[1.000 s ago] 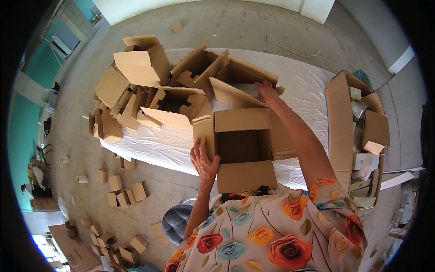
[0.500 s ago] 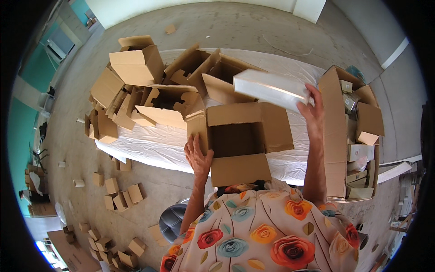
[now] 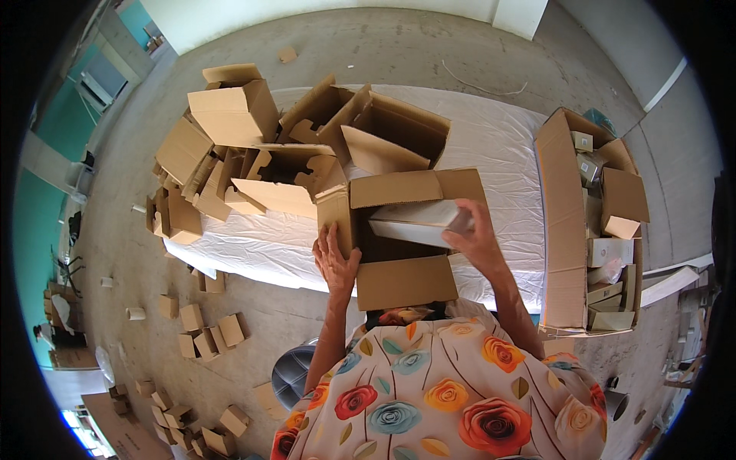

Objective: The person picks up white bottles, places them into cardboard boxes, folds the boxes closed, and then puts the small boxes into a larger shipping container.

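An open brown cardboard box (image 3: pixel 406 281) stands right in front of me with its flaps folded outward. My left hand (image 3: pixel 335 259) rests on its left flap (image 3: pixel 334 211), fingers stretched out and flat. Gripped at one end by my right hand (image 3: pixel 475 239) is a long white box (image 3: pixel 410 221), tilted at the mouth of the cardboard box and partly inside it. Its far left end lies within the opening. The floor of the cardboard box is mostly in shadow.
White cloth (image 3: pixel 491 138) covers the table. Several open cardboard boxes (image 3: pixel 234 111) are heaped at its left and back. On the right stands a large carton (image 3: pixel 563 230) holding smaller boxes. Small brown boxes (image 3: pixel 230 328) lie on the floor at left, near a dark stool (image 3: pixel 294 376).
My right hand has brought the white box left and down, from above the table on the right into the mouth of the cardboard box. My left hand stays on the flap.
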Demonstrator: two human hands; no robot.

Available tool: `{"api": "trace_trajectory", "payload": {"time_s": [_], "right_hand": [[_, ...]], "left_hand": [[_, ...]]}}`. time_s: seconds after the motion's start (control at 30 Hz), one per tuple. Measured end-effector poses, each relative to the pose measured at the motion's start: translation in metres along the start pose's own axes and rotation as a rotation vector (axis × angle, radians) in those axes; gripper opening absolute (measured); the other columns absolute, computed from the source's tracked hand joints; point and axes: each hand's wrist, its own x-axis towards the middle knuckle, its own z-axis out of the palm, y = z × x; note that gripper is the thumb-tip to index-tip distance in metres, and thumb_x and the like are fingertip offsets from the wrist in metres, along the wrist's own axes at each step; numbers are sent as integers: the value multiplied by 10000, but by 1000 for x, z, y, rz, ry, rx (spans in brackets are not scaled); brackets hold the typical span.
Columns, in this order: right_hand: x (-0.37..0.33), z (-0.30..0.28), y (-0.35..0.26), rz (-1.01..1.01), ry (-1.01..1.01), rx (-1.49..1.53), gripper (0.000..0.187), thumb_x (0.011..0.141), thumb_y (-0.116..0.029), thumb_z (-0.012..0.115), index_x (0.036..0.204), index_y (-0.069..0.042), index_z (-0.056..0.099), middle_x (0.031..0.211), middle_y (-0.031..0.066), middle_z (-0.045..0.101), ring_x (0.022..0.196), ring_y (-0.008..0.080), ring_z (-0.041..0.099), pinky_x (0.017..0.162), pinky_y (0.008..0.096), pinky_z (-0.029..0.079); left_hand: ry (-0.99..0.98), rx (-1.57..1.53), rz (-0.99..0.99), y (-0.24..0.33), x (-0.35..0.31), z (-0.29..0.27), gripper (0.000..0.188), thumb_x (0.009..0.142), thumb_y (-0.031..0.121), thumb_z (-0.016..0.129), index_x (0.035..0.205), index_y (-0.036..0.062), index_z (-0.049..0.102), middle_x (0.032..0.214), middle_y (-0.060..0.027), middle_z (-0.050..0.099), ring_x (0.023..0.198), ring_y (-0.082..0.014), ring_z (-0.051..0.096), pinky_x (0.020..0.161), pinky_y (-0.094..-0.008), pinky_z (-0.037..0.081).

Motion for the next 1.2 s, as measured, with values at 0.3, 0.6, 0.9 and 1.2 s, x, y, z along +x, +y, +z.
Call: {"api": "trace_trajectory", "payload": {"time_s": [0.3,0.6,0.9,1.2], "right_hand": [[-1,-1,44,-218,17,-363,429,729,-137,692,1125,-73,540,1263,175,405,1218,346,355,1010,436,307],[10,-3,69,-246,19,-658,415,703,-154,703,1106,-159,600,1323,187,350,1278,422,240,1037,559,200],[21,-1,62,71,235,-602,645,770,-167,662,1332,-92,355,1362,222,307,1243,413,325,1001,497,310],[-3,-16,66,-86,318,-106,651,789,-28,596,1356,-17,274,1274,214,442,1179,345,448,978,389,384]], "left_hand": [[15,-3,-14,-2,-1,2,704,661,222,667,1308,129,405,1352,-162,330,1208,-401,289,995,-528,254],[82,166,189,20,4,-11,566,663,113,686,1207,166,540,1353,-188,305,1223,-410,252,998,-538,240],[-214,36,450,43,47,-6,581,681,-5,599,1237,145,520,1231,-115,478,1156,-355,380,947,-483,309],[-173,85,417,53,69,5,773,709,-74,507,1408,169,281,1446,-84,295,1162,-357,424,918,-484,348]]}}
